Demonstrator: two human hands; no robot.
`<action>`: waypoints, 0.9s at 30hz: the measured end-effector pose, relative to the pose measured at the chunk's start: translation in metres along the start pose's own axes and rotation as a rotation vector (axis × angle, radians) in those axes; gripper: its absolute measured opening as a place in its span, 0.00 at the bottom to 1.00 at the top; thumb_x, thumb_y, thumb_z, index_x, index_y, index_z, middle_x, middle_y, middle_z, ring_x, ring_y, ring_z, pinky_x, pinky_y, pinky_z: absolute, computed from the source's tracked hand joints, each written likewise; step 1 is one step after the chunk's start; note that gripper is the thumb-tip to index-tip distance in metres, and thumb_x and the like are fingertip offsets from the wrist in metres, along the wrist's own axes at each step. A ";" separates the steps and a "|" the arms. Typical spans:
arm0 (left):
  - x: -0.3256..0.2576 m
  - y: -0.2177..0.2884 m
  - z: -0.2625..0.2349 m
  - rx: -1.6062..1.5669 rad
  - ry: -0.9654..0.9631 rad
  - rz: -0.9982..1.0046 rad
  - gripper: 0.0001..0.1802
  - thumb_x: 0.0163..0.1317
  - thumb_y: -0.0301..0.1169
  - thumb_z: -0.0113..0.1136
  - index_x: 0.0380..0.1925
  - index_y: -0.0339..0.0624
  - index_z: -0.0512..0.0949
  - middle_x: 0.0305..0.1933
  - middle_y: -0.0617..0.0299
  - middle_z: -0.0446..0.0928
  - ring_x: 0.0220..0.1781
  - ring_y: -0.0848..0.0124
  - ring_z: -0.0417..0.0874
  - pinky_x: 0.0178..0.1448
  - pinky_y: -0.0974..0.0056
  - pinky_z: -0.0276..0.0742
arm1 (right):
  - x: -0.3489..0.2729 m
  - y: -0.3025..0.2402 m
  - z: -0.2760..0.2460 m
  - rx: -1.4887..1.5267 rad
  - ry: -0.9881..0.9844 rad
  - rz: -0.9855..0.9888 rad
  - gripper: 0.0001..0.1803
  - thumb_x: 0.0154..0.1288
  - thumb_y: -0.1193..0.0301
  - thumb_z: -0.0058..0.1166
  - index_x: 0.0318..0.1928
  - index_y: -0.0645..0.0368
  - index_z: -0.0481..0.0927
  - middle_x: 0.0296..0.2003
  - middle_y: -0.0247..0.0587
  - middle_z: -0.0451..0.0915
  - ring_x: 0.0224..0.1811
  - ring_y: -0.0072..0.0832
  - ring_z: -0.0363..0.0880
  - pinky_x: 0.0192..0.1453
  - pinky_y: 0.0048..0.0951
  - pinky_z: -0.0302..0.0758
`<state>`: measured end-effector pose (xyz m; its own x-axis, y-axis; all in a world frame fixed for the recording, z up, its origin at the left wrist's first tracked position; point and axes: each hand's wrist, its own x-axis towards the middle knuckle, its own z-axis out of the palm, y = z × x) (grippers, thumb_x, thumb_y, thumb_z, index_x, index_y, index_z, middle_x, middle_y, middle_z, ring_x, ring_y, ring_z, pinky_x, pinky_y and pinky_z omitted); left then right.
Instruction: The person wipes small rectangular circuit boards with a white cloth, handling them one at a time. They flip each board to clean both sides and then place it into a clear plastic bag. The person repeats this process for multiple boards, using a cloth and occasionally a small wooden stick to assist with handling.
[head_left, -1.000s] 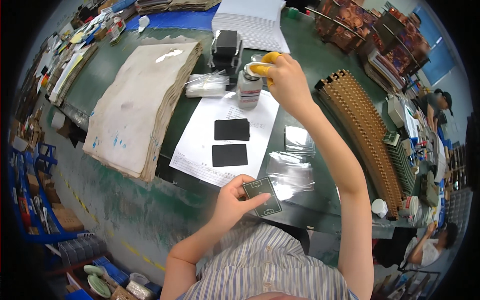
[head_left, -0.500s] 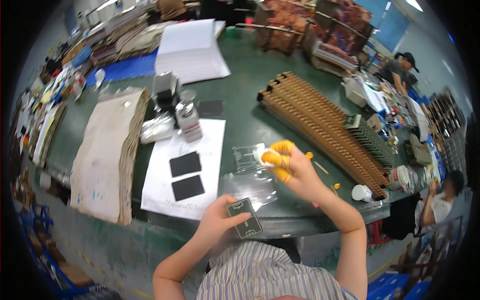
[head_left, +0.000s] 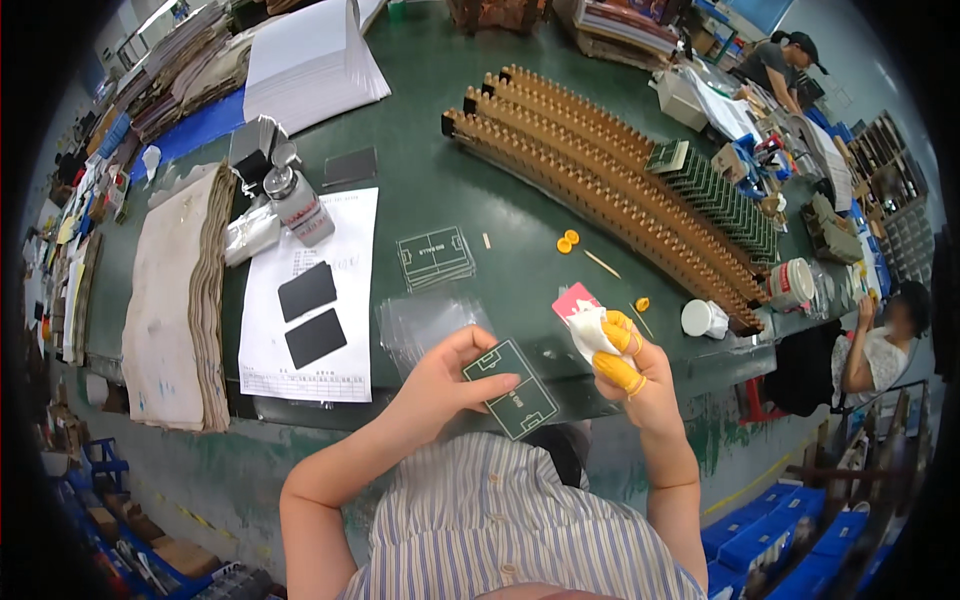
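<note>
My left hand [head_left: 447, 378] pinches a dark green rectangular plate [head_left: 524, 402] printed with white football-pitch lines, thumb on its face, near the table's front edge. To its right, my right hand [head_left: 645, 378], with yellow finger cots on some fingertips, grips a bunched white cloth [head_left: 590, 337]. A pink piece with white marks [head_left: 574, 299] shows just beyond the cloth; whether it lies on the table or touches the cloth I cannot tell. Farther off is a small stack of similar green plates [head_left: 434, 258]. Clear plastic sleeves [head_left: 408, 322] lie closer, beside my left hand.
Long brown slotted racks [head_left: 590, 165], partly filled with green plates [head_left: 715, 200], run along the right. Loose yellow finger cots [head_left: 567, 242] and a white jar [head_left: 704, 319] lie nearby. Left are black plates [head_left: 315, 338] on paper, a metal-topped bottle [head_left: 300, 208] and a board stack [head_left: 175, 310].
My right hand and cloth have moved from beside the green plate stack toward me and to the right. The view has shifted. My left hand still holds its plate.
</note>
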<state>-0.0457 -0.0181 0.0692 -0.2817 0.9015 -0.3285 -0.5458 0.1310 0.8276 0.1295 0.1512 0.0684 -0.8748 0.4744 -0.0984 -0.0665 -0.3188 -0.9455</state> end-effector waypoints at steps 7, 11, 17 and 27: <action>0.007 -0.001 0.019 0.017 -0.033 -0.053 0.14 0.53 0.23 0.64 0.35 0.43 0.69 0.38 0.66 0.75 0.36 0.80 0.79 0.33 0.76 0.78 | -0.013 0.019 -0.015 0.158 -0.015 0.050 0.18 0.64 0.77 0.50 0.55 0.61 0.71 0.31 0.28 0.67 0.20 0.10 0.56 0.21 0.15 0.49; 0.011 -0.003 0.024 0.053 -0.063 -0.060 0.14 0.53 0.22 0.64 0.35 0.43 0.69 0.38 0.65 0.75 0.36 0.80 0.79 0.34 0.76 0.77 | -0.017 0.023 -0.018 0.337 -0.074 0.113 0.17 0.64 0.77 0.50 0.54 0.61 0.72 0.27 0.26 0.65 0.20 0.10 0.54 0.20 0.15 0.47; 0.014 -0.008 0.028 0.091 -0.093 -0.031 0.13 0.53 0.21 0.64 0.35 0.42 0.69 0.38 0.64 0.75 0.37 0.80 0.78 0.37 0.76 0.77 | -0.022 0.023 -0.011 0.097 0.115 0.003 0.14 0.62 0.79 0.51 0.49 0.60 0.76 0.39 0.35 0.70 0.26 0.16 0.66 0.24 0.16 0.61; 0.011 -0.015 0.027 0.113 -0.138 -0.011 0.13 0.54 0.20 0.63 0.35 0.40 0.69 0.39 0.64 0.75 0.40 0.81 0.76 0.42 0.74 0.74 | -0.017 0.016 0.003 -1.186 0.189 -0.828 0.19 0.41 0.80 0.60 0.38 0.53 0.83 0.41 0.41 0.76 0.32 0.36 0.76 0.34 0.31 0.74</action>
<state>-0.0190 0.0007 0.0652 -0.1608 0.9470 -0.2780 -0.4541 0.1791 0.8728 0.1414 0.1355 0.0558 -0.7029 0.3104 0.6400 -0.0009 0.8994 -0.4371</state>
